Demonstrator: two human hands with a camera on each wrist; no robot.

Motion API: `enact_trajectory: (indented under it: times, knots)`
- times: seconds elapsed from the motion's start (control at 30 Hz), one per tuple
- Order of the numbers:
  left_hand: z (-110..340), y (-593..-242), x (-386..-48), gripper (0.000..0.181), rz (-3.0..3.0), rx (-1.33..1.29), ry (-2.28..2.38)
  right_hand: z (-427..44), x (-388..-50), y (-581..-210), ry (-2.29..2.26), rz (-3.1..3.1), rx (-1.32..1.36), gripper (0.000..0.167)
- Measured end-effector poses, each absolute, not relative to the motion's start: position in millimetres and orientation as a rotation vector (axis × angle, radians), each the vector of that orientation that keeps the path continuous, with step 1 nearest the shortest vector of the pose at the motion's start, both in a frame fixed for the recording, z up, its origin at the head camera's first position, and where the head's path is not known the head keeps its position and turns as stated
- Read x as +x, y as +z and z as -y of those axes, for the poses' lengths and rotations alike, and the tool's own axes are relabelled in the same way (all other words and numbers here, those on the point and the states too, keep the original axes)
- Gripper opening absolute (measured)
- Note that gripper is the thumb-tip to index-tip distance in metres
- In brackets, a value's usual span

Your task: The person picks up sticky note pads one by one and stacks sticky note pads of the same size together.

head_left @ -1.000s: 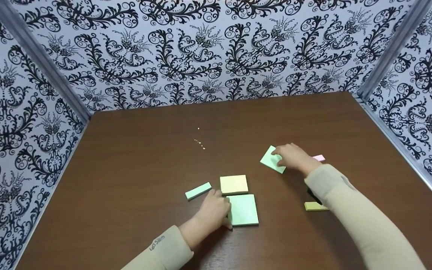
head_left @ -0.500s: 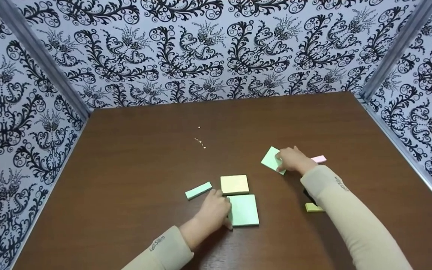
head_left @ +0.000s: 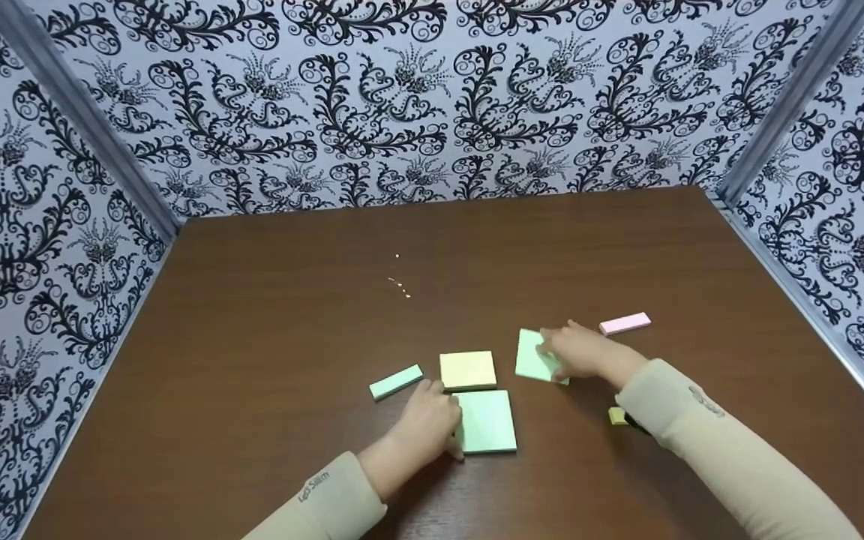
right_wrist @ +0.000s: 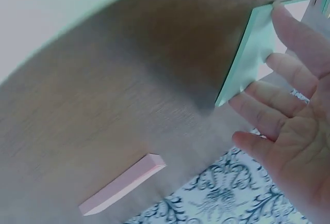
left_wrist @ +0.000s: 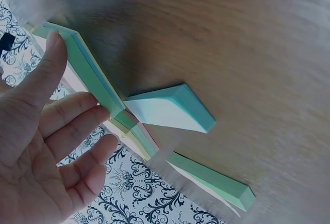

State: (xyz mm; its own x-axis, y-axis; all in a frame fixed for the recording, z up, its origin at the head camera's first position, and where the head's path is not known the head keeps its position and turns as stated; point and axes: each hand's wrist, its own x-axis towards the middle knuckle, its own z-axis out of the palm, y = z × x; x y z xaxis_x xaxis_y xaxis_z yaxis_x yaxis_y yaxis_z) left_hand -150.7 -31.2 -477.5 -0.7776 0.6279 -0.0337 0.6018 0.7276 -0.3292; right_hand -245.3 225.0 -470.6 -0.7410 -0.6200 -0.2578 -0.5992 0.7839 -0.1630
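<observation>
My left hand (head_left: 421, 424) grips the left side of a large square green pad (head_left: 486, 421), thumb at the near corner and fingers at the far one. In the left wrist view, the pad's side (left_wrist: 87, 72) has green, blue and yellow layers. A yellow pad (head_left: 467, 370) lies just beyond it. My right hand (head_left: 586, 351) holds a smaller, thinner green pad (head_left: 533, 356) by its right side, to the right of the yellow pad and apart from it. The right wrist view has that green pad (right_wrist: 252, 53) tilted between thumb and fingertips.
A narrow green block (head_left: 396, 382) lies left of the yellow pad. A narrow pink block (head_left: 625, 324) sits beyond my right wrist, and a yellow-green block (head_left: 617, 416) is partly hidden by the right sleeve. Patterned walls (head_left: 432, 105) surround the brown table (head_left: 289, 300).
My right hand has brought the small green pad nearer and slightly left, turning it straighter. More of the pink block shows, less of the yellow-green one. The left hand has stayed in place.
</observation>
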Motion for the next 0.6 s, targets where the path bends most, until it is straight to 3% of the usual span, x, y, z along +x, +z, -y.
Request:
enact_trajectory:
  times: [0.27, 0.6]
  knots:
    - [32.8, -479.6, -151.7, 0.046, 2.823, -1.033, 0.469, -218.8, -214.2, -472.6, -0.046, -2.659, -1.101, 0.039]
    - [31.4, -478.7, -151.4, 0.045, 2.878, -1.026, 0.454, -224.1, -193.0, -474.7, -0.048, -2.639, -1.212, 0.048]
